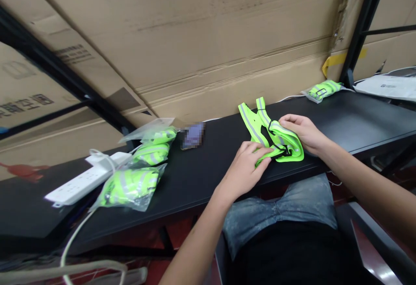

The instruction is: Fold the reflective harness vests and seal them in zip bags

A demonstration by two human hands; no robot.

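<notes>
A neon-yellow reflective vest (pixel 253 124) made of elastic straps with grey stripes lies partly folded on the black table (pixel 208 172). Its two shoulder straps point toward the back, and a black buckle (pixel 286 151) shows near the front edge. My left hand (pixel 248 165) is closed on the vest's near left part, fingers curled over the band. At the upper right of the folded loop, my right hand (pixel 302 131) pinches the band between thumb and fingers. Parts of the band are hidden under my left fingers.
On the left lie several bagged neon vests (pixel 130 185) beside a white power strip (pixel 84 183) with its cable. A blurred phone-like object (pixel 193 135) sits behind. Another bagged vest (pixel 321 90) and a white package (pixel 386 86) are at the right. Cardboard (pixel 227 29) stands along the back.
</notes>
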